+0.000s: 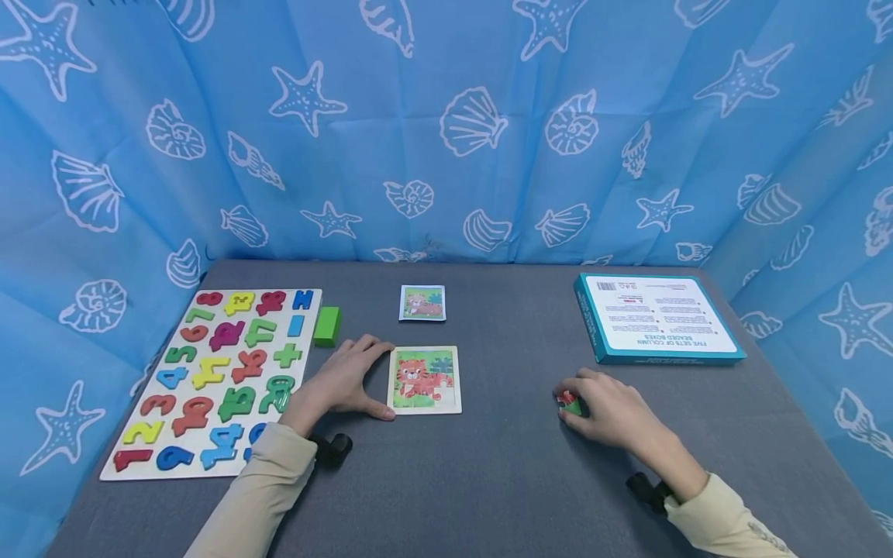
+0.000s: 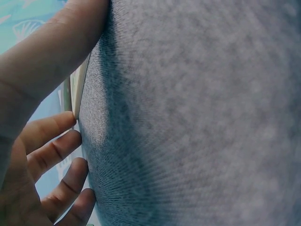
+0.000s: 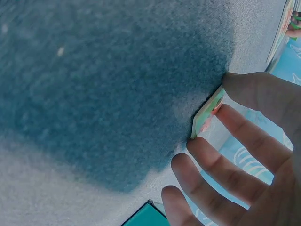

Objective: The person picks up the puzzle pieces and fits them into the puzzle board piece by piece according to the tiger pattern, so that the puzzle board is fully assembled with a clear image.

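A square jigsaw puzzle (image 1: 416, 372) with a red tiger picture lies flat in a pale wooden frame at the table's middle. Its lower right corner shows a bare pale patch. My left hand (image 1: 346, 380) rests at the frame's left side, thumb and fingers spread along that edge; the left wrist view shows the frame's rim (image 2: 80, 87) by the index fingertip. Farther right, my right hand (image 1: 608, 407) pinches a small red and green puzzle piece (image 1: 570, 403) between thumb and fingers. In the right wrist view, the puzzle piece (image 3: 207, 113) is tilted, low over the grey cloth.
A small tiger picture card (image 1: 422, 303) lies behind the puzzle. At left are a number board (image 1: 156, 434) with colourful numerals and a green block (image 1: 326, 326). A teal-edged box (image 1: 659, 319) lies at back right. Blue shell-patterned curtain (image 1: 418, 155) surrounds the grey table (image 1: 488, 480).
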The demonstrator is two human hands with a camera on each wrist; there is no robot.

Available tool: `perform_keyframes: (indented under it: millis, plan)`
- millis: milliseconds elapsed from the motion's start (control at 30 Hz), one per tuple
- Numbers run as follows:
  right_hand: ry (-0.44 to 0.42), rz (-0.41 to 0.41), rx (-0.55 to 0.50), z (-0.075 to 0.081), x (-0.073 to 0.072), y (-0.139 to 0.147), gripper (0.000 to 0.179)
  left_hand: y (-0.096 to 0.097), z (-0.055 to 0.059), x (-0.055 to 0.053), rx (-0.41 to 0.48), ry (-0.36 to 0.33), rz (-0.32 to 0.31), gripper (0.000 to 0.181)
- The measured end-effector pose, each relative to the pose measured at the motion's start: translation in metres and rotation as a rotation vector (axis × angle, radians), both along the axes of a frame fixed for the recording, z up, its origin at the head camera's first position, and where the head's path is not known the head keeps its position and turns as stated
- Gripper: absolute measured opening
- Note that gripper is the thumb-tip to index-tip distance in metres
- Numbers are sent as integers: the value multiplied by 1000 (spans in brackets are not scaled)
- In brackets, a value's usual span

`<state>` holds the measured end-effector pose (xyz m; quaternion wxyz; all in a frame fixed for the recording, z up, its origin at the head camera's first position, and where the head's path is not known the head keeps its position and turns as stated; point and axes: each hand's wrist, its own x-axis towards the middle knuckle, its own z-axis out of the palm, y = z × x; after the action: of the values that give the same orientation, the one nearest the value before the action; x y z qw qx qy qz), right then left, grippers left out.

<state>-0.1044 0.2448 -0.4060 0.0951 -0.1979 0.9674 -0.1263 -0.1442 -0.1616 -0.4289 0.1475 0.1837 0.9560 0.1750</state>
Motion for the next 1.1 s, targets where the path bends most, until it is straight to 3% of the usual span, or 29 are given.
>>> perform_keyframes:
  millis: [500,833,1100]
  plan:
    - [60,30,-38,9,0,-24,26,0,-1,0,-7,1,2,109]
    - [53,80,-80,11,-4,-57,27,0,0,-1,-7,-2,5,109]
    - [-12,135,-95,14,-8,-96,28,0,0,-1,-7,-5,4,109]
